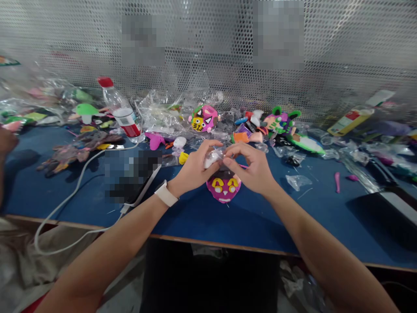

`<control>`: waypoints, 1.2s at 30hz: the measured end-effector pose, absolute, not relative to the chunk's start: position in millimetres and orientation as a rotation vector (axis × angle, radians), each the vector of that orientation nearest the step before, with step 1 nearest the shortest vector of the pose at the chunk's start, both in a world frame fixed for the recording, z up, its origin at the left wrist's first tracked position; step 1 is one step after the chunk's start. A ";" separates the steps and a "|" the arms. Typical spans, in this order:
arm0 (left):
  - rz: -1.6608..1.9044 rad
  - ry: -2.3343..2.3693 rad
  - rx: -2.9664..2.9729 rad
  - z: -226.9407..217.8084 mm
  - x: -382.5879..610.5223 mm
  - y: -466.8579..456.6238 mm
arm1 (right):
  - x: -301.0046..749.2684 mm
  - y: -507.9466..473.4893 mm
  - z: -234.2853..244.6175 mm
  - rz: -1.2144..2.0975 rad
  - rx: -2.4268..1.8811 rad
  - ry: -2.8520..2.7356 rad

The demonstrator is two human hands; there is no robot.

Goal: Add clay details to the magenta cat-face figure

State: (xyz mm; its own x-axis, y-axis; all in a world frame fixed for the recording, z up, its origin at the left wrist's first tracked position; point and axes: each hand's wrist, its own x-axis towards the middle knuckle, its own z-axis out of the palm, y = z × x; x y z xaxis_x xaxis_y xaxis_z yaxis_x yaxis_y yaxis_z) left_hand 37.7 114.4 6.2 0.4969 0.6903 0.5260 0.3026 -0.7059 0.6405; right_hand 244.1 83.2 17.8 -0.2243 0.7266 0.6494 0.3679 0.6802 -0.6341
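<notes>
My left hand (194, 168), with a pale band on its wrist, grips a white lump of modelling clay (212, 159) in clear plastic wrap. Thumb and fingers of my right hand (250, 167) are pinched together at the right edge of that wrap. Just below both hands, on the table, lies a magenta clay face (224, 196) with yellow-ringed eyes, a white nose and a white mouth. Its upper part is dark and partly hidden by my hands. A yellow clay piece (183, 158) lies left of my left hand.
On the blue table (202, 224) a phone (138, 176) trails a white cable. A red-capped bottle (125, 116) stands behind it. Clay figures, a round cat face (204, 118) and plastic bags line the perforated metal panel (208, 56). Another person's hand (7, 141) shows at far left.
</notes>
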 end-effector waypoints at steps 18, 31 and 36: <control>1.135 0.752 2.281 5.9 40.0 112.0 | 242.3 84.5 13.3 0.583 -0.823 -1.686; 1.143 0.693 2.364 1.5 39.7 112.9 | 243.1 85.3 12.1 0.681 -0.801 -1.651; 1.155 0.651 2.135 6.2 41.5 111.9 | 242.3 78.2 17.8 0.449 -0.759 -1.776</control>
State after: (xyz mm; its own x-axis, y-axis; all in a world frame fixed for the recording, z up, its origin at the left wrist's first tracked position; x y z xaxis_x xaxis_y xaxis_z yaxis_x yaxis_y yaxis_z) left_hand 41.5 111.9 6.2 0.4967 0.6685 0.5536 0.1277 -0.6872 0.7152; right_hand 242.3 78.2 17.8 -0.1953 0.6881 0.6989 0.2728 0.7226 -0.6352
